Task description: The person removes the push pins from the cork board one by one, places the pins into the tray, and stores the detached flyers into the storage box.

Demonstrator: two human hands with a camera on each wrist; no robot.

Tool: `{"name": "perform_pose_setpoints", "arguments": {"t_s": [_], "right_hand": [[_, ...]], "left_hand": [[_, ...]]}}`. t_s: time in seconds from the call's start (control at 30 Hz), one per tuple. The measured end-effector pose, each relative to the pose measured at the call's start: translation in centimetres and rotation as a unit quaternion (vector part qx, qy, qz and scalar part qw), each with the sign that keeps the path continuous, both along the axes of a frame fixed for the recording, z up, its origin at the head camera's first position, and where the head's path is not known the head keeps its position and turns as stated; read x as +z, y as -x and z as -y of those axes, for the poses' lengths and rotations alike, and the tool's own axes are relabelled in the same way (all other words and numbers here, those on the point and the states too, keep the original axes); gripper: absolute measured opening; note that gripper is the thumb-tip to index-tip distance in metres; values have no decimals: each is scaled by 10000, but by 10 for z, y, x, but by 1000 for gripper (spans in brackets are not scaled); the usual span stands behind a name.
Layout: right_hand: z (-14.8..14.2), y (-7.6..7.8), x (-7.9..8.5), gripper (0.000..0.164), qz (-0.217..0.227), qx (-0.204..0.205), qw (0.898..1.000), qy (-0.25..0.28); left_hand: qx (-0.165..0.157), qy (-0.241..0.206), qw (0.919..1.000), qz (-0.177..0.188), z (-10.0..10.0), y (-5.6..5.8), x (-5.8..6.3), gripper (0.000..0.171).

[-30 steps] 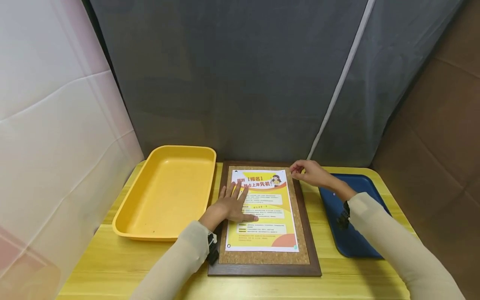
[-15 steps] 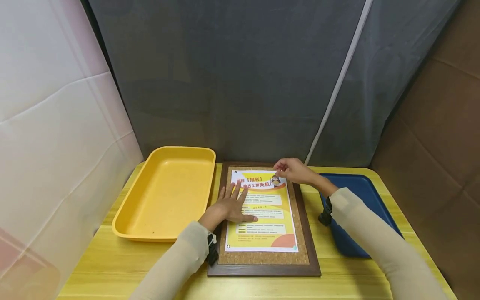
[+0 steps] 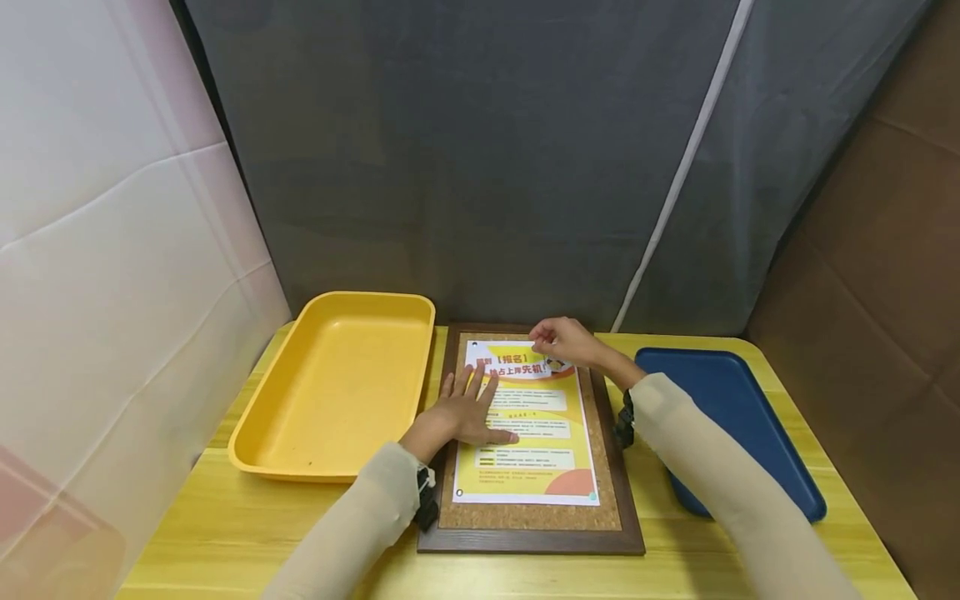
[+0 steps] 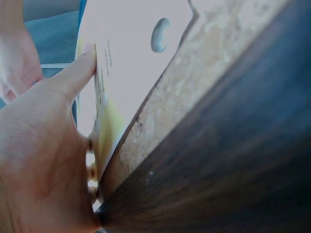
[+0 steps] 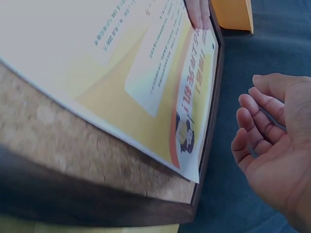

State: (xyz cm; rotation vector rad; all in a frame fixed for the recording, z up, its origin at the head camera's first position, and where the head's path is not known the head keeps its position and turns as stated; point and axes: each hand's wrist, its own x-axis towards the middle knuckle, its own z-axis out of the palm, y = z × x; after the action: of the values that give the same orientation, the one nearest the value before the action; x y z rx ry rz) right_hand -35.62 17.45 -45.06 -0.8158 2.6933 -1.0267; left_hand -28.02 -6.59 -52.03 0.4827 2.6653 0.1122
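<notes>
A printed yellow-and-white poster (image 3: 525, 462) lies on a cork board (image 3: 528, 517) with a dark wooden frame. My left hand (image 3: 465, 415) rests flat on the poster's left half, fingers spread. A small dark round spot (image 3: 474, 343) marks the upper left corner, another (image 3: 460, 492) the lower left, and a pale turquoise one (image 3: 592, 497) the lower right. My right hand (image 3: 564, 340) hovers above the top right part of the poster. In the right wrist view its fingers (image 5: 247, 121) are loosely bent with nothing between them. The near poster corner there stands slightly off the cork.
A yellow tray (image 3: 330, 477) stands left of the board, holding only a tiny dark speck. A blue tray (image 3: 738, 408) lies to the right, partly behind the right sleeve (image 3: 720, 450). A grey curtain (image 3: 450, 167) hangs just behind the table (image 3: 202, 533).
My right hand has moved left, from the board's right edge to over the poster's top part. The left hand has stayed in place on the poster.
</notes>
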Motion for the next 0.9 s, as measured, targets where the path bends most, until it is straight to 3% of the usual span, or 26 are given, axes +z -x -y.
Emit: {"name": "perform_pose_setpoints", "arguments": {"t_s": [0.27,0.57,0.9], "right_hand": [[17,-1,-9,23,-8,22,10000,84],[36,2,-21,24,302,-82,9991,280],[51,5,-27,22,250,-148,9992,283]], "left_hand": [[-30,10,10000,20,-1,-1,3,126],[-58,-29,10000,-20,1,2,0,127],[-51,34,10000,-58,2,0,-2,130]]}}
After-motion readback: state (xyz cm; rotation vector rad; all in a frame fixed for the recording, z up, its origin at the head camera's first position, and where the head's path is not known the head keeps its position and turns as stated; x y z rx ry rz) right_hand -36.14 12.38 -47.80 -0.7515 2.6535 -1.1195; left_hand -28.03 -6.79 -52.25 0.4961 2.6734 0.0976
